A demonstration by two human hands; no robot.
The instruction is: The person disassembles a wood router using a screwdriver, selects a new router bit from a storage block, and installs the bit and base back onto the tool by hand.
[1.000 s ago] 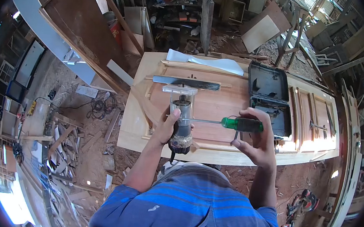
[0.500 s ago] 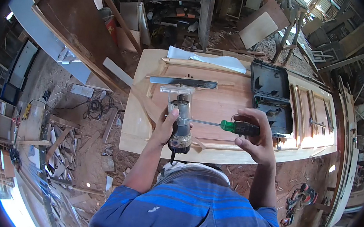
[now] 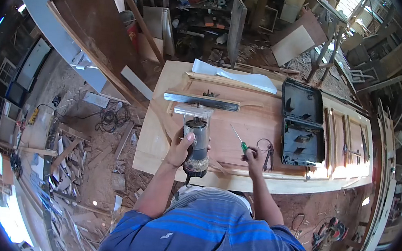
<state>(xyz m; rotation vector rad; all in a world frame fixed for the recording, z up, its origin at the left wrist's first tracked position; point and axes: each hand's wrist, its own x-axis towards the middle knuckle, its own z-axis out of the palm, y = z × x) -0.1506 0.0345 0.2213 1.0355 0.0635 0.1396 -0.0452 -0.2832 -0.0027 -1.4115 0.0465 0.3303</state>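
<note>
My left hand point(image 3: 180, 148) is wrapped round the body of a trim router point(image 3: 196, 139), held upright with its clear base at the top. Lower down to the right, over the wooden door panel point(image 3: 220, 127), my right hand point(image 3: 254, 161) has its fingers closed round the handle of a green screwdriver point(image 3: 243, 145). The screwdriver's tip points up and left, apart from the router. Just right of that hand lie dark keys or wrenches with a ring point(image 3: 269, 157). Beyond the router is a dark metal-faced strip point(image 3: 202, 101).
An open black case point(image 3: 303, 142) rests on the door's right part, near a hammer point(image 3: 351, 152). White paper point(image 3: 236, 76) lies along the far edge. A large brown board point(image 3: 95, 25) leans at the left; wood scraps point(image 3: 67, 154) litter the floor.
My right hand has moved down and left, taking the screwdriver away from the router and turning its tip upward. The ringed tool now lies on the door. My left hand still holds the router.
</note>
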